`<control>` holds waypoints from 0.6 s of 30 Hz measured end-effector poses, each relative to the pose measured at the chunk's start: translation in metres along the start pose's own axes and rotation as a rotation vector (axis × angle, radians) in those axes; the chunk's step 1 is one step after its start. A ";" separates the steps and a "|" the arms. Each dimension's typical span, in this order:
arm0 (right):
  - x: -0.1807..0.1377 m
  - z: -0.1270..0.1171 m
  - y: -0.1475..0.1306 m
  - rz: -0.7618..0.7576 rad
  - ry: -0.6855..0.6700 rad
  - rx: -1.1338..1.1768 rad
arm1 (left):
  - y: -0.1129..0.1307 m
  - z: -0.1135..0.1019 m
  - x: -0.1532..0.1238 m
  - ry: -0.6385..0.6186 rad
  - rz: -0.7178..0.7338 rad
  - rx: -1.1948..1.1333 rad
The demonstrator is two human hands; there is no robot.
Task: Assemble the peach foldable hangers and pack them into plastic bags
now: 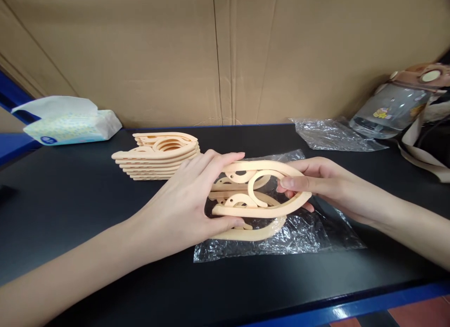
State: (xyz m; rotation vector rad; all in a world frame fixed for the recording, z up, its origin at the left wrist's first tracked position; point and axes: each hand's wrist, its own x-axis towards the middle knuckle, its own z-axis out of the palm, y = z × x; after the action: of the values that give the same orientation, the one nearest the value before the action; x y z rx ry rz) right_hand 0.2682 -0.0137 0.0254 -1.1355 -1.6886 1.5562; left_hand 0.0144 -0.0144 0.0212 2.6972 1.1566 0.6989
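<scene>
A peach plastic folding clothes hanger (281, 209), folded so its arms lie close together with a curved hook inside, is between my two hands. My left hand (197, 195) spans its left ends, thumb below and fingers above. My right hand (316, 179) pinches the rounded right end between thumb and fingers. Beneath it, another peach hanger (260, 234) lies on or in a clear plastic bag (302, 235); which of the two I cannot tell. Behind my left hand sits a neat stack of folded hangers (158, 155). My left palm hides part of the held hanger.
A tissue pack (70, 125) lies at the back left of the black table (105, 209). Toward the back right are another clear plastic bag (330, 133), a water bottle (390, 104) and a beige strap (422, 153). Brown cardboard (158, 59) stands behind, and a blue edge (351, 308) runs along the front.
</scene>
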 end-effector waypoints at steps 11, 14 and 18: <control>0.001 0.002 -0.001 -0.006 0.001 -0.018 | 0.001 -0.003 0.001 -0.008 0.035 0.024; 0.000 0.001 0.000 -0.001 0.013 -0.041 | 0.000 -0.005 0.001 0.000 0.053 0.059; -0.002 0.002 0.000 -0.036 0.038 -0.124 | 0.001 -0.006 0.001 0.011 0.107 0.115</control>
State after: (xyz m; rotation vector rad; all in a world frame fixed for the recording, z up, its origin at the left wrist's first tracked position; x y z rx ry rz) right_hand 0.2678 -0.0165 0.0253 -1.1818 -1.7913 1.4163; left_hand 0.0127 -0.0146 0.0266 2.8729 1.0936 0.6832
